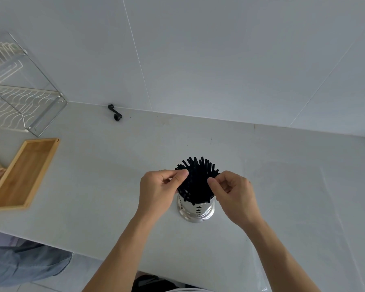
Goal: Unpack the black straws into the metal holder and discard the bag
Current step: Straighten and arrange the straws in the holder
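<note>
**Both hands at the straws in the holder**

Black straws [196,178] stood fanned out in the metal holder [196,209], upright on the white counter [282,186], roughly centre of view. Left hand [159,190] sat at 9 o'clock of the bunch, thumb and forefinger pinched together against the outer straws. Right hand [234,194] sat at 3 o'clock, fingers curled, thumb and forefinger pinched at the straws on that side; couldn't tell if either pinch actually held a straw. Clear plastic bag [293,207] lay flat on the counter, 3 to 5 o'clock of the holder, hard to make out. Wooden tray [23,173] well off at 9 o'clock, wire dish rack [19,91] at 10 o'clock, small black handle [114,112] at 11 o'clock by the wall.
</note>
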